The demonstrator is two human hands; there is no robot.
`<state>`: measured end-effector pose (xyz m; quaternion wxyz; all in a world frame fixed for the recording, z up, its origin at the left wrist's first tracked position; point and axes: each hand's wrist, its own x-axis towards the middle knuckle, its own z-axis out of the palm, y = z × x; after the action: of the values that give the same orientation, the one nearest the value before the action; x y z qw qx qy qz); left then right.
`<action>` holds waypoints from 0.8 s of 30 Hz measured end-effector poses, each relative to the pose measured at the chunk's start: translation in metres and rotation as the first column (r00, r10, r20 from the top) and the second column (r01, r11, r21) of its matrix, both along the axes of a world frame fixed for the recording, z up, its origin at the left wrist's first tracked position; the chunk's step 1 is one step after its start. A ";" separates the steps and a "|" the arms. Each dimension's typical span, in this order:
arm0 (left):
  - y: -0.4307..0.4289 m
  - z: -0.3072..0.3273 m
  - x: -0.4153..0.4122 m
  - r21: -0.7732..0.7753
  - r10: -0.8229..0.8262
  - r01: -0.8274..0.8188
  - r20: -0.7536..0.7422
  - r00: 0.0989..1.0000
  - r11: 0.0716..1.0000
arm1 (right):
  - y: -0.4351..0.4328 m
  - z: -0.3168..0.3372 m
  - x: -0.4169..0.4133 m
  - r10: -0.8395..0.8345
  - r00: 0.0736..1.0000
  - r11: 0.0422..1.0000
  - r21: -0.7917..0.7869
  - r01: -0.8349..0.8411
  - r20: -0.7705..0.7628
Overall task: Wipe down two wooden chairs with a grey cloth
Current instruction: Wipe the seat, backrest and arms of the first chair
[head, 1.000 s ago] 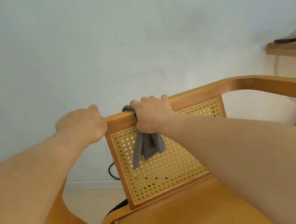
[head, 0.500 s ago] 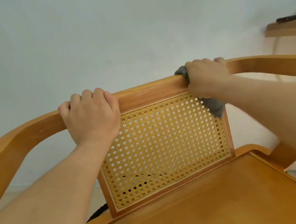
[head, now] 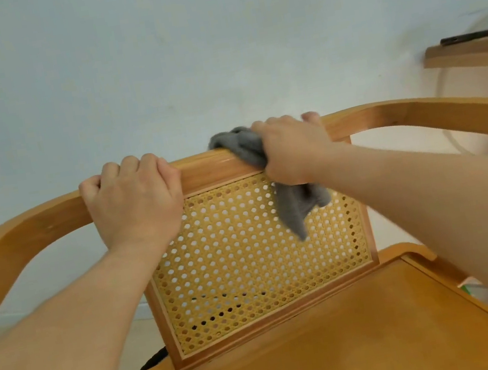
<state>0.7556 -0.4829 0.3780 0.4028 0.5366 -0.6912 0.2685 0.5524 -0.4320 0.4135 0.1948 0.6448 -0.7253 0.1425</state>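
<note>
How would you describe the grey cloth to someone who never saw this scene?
Find the wooden chair before the pale wall, then its top rail. The right hand grips the cloth there, one end hanging over the cane back. It is the only grey, soft thing among the wood.

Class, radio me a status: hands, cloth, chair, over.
Left hand grips top rail. Right hand holds grey cloth on same rail, tail hanging over cane back. Nothing blocking.
</note>
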 end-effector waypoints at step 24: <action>-0.003 -0.002 0.000 0.031 -0.003 0.002 0.035 0.999 1.000 | 0.016 -0.133 0.037 0.264 0.931 0.924 -0.210 -0.319 -0.252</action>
<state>0.7558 -0.4859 0.3759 0.3824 0.5371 -0.7030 0.2666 0.5895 -0.4161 0.2801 0.3288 0.7283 -0.5713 0.1877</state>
